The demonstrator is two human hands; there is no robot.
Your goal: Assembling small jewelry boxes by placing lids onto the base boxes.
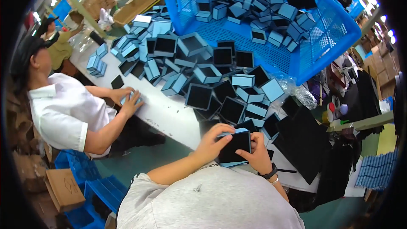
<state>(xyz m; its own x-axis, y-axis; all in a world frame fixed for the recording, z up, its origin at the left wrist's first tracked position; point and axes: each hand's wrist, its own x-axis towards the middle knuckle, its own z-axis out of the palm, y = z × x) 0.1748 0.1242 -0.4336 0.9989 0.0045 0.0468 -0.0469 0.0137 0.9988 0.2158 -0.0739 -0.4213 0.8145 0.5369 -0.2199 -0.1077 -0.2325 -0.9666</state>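
Close to my body, both hands hold a small light-blue box with a black face. My left hand grips its left side, with the fingers over the far edge and the thumb near the black face. At its right side my right hand is closed, the thumb resting on the black face and the other fingers curled behind. Just beyond my hands lies a large heap of similar blue boxes, many turned to show black faces or insides.
A blue plastic crate holding more boxes is tipped toward the white table. Black sheets lie to the right, near bundled blue pieces. On the left a co-worker in a white shirt handles a blue piece. Cartons stand below.
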